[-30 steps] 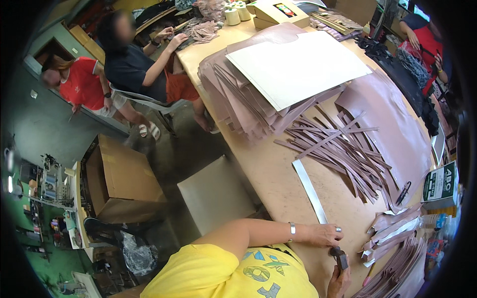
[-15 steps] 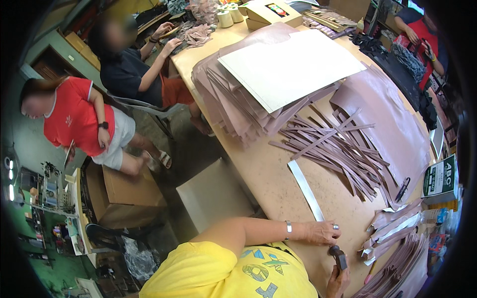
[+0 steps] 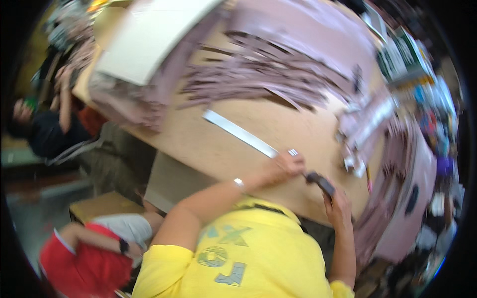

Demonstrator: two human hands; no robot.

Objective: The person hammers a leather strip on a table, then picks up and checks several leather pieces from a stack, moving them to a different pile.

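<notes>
A white strip [image 3: 241,133] lies slantwise on the bare wood of the worktable, its near end under my left hand [image 3: 284,168]. The fingers of that hand are curled together over the strip, and their tips are blurred. In my right hand [image 3: 339,207] is a hammer [image 3: 320,184] with a dark metal head, held close to the left fingertips. The hammer head is just above the table's near edge, apart from the left hand by a small gap. Most of its handle is hidden inside my right hand.
Beyond the strip lies a heap of mauve leather strips [image 3: 248,79]. A stack of leather sheets topped with a white board [image 3: 149,42] stands far left. Crumpled pieces [image 3: 365,129] and stacked strips [image 3: 397,184] lie at the right. Two people [image 3: 89,260] are on the left.
My view has swung round to the right, and the picture is smeared. My left hand stays on the strip's near end, and the hammer remains in my right hand beside it.
</notes>
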